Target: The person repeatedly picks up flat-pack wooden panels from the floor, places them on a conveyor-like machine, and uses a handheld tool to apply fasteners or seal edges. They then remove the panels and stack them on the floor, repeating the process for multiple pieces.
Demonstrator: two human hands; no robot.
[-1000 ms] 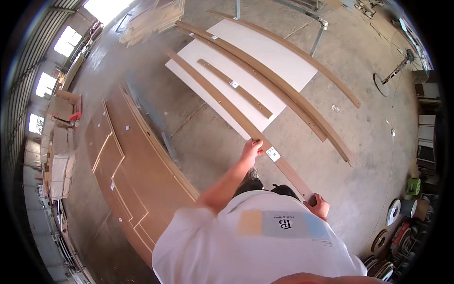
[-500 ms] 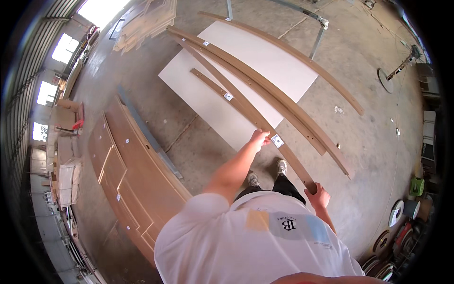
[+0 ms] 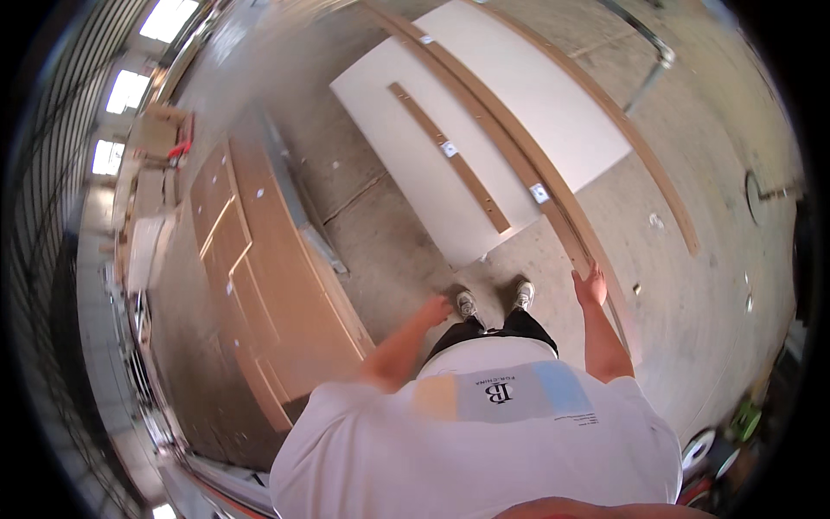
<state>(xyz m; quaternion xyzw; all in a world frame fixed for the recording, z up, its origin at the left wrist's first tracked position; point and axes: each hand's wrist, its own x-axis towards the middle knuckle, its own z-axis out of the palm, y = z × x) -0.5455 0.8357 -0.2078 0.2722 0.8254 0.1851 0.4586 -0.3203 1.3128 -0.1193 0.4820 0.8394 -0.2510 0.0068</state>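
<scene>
Several long brown wooden strips (image 3: 510, 143) lie side by side across a white panel (image 3: 588, 112) on the floor. The nearest one has a small white label on it. At the near end of this bundle is my right hand (image 3: 590, 285), touching the strip's edge with its fingers stretched out. My left hand (image 3: 437, 310) hangs in front of my body, apart from the wood and smeared by motion. A shorter brown strip (image 3: 467, 177), also labelled, rests on the left part of the panel. One more long strip (image 3: 640, 147) runs along the panel's far right edge.
Large brown panels (image 3: 294, 285) lie stacked on the left, alongside a grey metal bar (image 3: 290, 186). A metal frame (image 3: 648, 39) stands at the upper right. A round-based stand (image 3: 755, 197) is at the far right, with a green object (image 3: 745, 421) lower down.
The long strip I held in both hands now lies against the others on the right. My left hand has let go and drawn back; my right hand's grip has loosened. The view has shifted.
</scene>
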